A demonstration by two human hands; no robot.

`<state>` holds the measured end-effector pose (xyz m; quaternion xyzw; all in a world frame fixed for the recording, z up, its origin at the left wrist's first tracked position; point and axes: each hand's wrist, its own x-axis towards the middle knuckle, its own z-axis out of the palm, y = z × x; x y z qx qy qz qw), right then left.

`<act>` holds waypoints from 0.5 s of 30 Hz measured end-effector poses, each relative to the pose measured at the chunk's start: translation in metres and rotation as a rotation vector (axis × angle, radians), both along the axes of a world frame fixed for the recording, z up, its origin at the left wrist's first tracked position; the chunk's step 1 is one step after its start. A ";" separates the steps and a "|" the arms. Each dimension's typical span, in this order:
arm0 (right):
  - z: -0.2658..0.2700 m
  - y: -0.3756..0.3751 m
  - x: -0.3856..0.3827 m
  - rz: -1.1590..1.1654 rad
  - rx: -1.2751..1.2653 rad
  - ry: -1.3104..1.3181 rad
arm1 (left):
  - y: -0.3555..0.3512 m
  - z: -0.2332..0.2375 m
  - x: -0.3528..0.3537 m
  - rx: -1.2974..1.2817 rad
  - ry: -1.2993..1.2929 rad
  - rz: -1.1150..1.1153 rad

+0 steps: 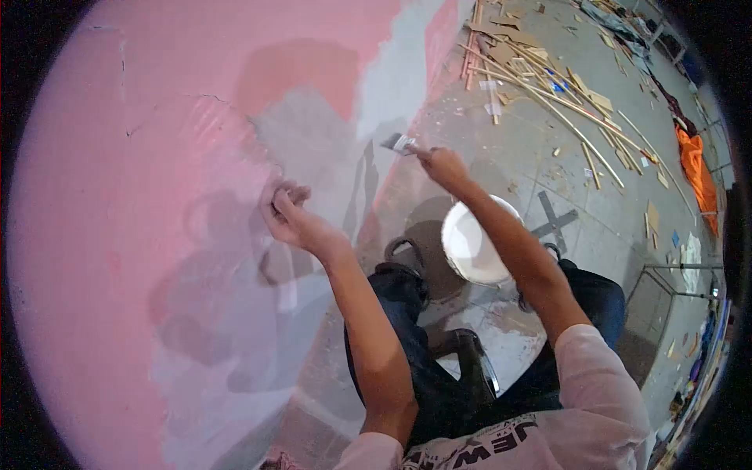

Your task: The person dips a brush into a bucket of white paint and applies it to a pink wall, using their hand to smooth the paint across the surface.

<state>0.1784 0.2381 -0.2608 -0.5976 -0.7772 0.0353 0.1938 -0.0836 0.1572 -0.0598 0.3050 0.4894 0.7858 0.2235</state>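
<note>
My right hand (444,167) grips the handle of a paintbrush (398,143). The brush's bristles point left, close to the lower part of the wall (196,149), which is pink with grey-white patches. My left hand (288,213) is raised in front of the wall, its fingers curled in and nothing showing between them. Below my right forearm stands a white bucket (464,239) with white inside, on the floor between my feet.
Thin wooden sticks and scraps (548,90) lie heaped on the floor at the upper right. A dark cross-shaped piece (554,219) is right of the bucket. Farther right are an orange cloth (695,172) and a metal frame (666,278). Cracks run across the wall.
</note>
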 end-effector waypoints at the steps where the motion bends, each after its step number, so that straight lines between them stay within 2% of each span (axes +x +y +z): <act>1: 0.004 -0.009 0.027 0.009 0.046 0.065 | -0.002 0.001 0.006 -0.009 0.010 -0.004; 2: 0.014 -0.021 0.052 0.017 0.097 0.132 | -0.004 0.005 0.012 -0.014 0.023 -0.010; 7: 0.142 -0.143 0.144 -0.249 -0.125 0.117 | -0.017 0.006 0.046 0.009 -0.007 -0.102; 10: 0.185 -0.223 0.178 -0.384 -0.147 0.662 | -0.035 0.018 0.070 0.080 -0.014 -0.193; 12: 0.199 -0.270 0.181 -0.391 -0.099 0.907 | -0.054 0.028 0.082 0.143 0.002 -0.270; 15: 0.203 -0.317 0.172 -0.412 -0.059 1.177 | -0.087 0.075 0.091 0.182 -0.010 -0.361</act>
